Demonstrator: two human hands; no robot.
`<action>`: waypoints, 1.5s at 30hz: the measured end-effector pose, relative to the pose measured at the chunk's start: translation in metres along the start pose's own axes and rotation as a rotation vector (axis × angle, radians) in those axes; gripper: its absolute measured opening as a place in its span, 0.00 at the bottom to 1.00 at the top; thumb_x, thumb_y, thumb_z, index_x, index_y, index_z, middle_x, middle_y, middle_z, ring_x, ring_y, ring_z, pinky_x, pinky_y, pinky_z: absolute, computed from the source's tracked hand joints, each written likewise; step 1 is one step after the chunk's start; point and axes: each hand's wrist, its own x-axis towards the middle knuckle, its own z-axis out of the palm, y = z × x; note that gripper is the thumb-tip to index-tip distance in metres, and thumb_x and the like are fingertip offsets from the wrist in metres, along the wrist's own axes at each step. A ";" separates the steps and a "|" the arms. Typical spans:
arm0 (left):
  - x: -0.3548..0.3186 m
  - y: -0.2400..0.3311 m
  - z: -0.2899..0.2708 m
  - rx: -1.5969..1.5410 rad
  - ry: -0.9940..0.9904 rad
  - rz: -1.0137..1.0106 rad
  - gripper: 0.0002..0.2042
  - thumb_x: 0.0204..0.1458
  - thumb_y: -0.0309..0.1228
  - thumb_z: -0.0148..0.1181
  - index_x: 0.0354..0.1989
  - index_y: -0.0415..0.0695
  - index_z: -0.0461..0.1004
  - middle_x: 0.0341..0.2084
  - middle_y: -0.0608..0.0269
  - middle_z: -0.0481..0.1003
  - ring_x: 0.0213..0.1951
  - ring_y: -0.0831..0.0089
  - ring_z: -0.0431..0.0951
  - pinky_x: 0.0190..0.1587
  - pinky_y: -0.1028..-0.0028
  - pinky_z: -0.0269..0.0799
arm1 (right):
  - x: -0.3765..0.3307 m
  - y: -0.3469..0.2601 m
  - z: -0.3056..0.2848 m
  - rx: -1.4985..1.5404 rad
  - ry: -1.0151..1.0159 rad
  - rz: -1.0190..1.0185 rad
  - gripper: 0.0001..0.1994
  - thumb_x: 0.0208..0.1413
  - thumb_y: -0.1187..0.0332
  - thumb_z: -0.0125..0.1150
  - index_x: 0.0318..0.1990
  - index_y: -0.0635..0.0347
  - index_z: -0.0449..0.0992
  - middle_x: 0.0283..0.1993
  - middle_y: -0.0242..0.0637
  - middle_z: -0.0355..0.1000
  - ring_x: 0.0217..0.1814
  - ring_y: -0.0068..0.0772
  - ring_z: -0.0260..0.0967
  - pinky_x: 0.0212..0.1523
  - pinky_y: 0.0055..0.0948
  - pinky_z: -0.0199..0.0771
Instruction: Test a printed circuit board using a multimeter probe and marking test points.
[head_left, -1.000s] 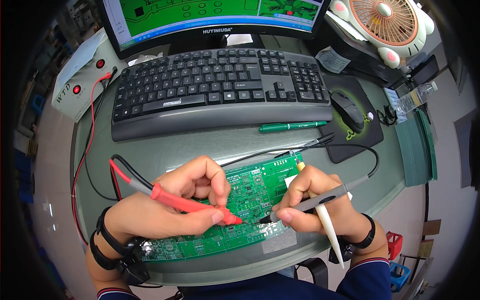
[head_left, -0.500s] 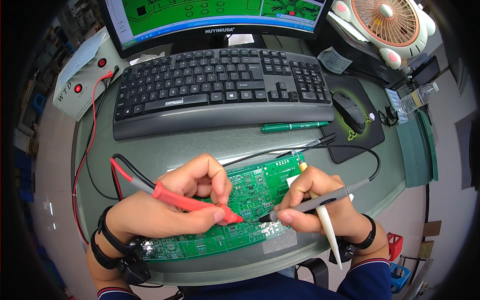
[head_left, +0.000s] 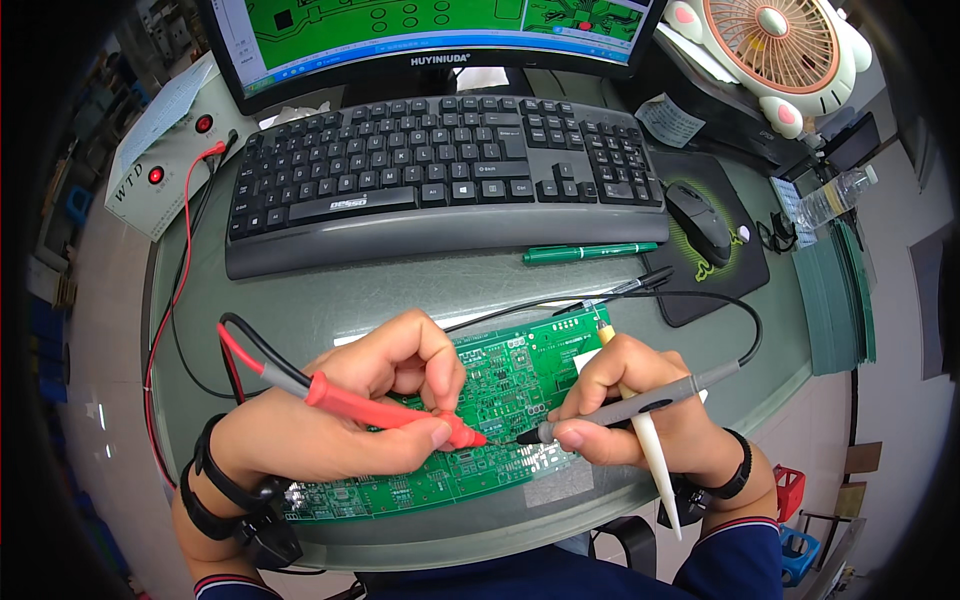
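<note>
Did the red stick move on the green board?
No. The red probe keeps its tip at the same spot on the green circuit board.

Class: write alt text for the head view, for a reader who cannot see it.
Left hand holds a red probe and right hand a grey probe, tips nearly meeting on a green circuit board. Behind lie a keyboard, pen and mouse.

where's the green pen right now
In the head view the green pen lies flat on the desk right of centre, just in front of the keyboard and left of the black mouse.
</note>
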 end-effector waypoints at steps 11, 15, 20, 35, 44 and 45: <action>-0.007 0.027 0.018 0.092 -0.051 -0.075 0.28 0.53 0.21 0.56 0.63 0.38 0.54 0.50 0.53 0.68 0.42 0.78 0.74 0.49 0.74 0.72 | 0.010 -0.020 -0.001 -0.069 -0.028 0.047 0.14 0.51 0.71 0.71 0.34 0.61 0.68 0.30 0.32 0.73 0.28 0.15 0.69 0.26 0.18 0.66; -0.021 0.029 0.030 0.041 -0.103 -0.154 0.32 0.52 0.24 0.57 0.65 0.38 0.53 0.47 0.50 0.72 0.40 0.73 0.78 0.43 0.72 0.78 | 0.024 -0.044 0.013 -0.068 -0.114 0.007 0.21 0.50 0.56 0.72 0.39 0.60 0.69 0.32 0.36 0.74 0.31 0.30 0.75 0.30 0.26 0.71; -0.049 0.052 0.013 0.007 0.223 0.141 0.09 0.55 0.34 0.56 0.35 0.42 0.66 0.32 0.60 0.71 0.26 0.73 0.78 0.31 0.74 0.81 | 0.008 -0.044 0.022 -0.932 -0.170 -0.420 0.31 0.42 0.46 0.70 0.48 0.56 0.70 0.54 0.38 0.72 0.58 0.43 0.69 0.58 0.44 0.64; -0.114 0.026 0.012 -0.105 0.511 0.660 0.17 0.59 0.38 0.41 0.39 0.37 0.73 0.58 0.50 0.68 0.60 0.63 0.64 0.63 0.61 0.58 | -0.014 -0.073 0.002 -0.306 0.387 -0.172 0.09 0.64 0.66 0.54 0.41 0.63 0.73 0.27 0.33 0.71 0.28 0.24 0.69 0.27 0.31 0.74; -0.043 0.028 0.038 0.049 0.497 0.288 0.17 0.58 0.35 0.43 0.31 0.37 0.77 0.29 0.64 0.76 0.38 0.76 0.74 0.46 0.76 0.67 | -0.071 -0.068 0.030 0.215 0.259 -0.031 0.17 0.69 0.61 0.47 0.52 0.67 0.71 0.39 0.42 0.78 0.41 0.30 0.77 0.43 0.26 0.77; -0.042 0.028 0.030 0.187 0.494 0.238 0.17 0.56 0.35 0.43 0.30 0.37 0.77 0.29 0.63 0.77 0.38 0.76 0.74 0.45 0.75 0.67 | -0.075 -0.063 0.012 0.195 0.386 -0.079 0.16 0.69 0.62 0.47 0.50 0.67 0.71 0.38 0.42 0.78 0.39 0.29 0.77 0.43 0.26 0.77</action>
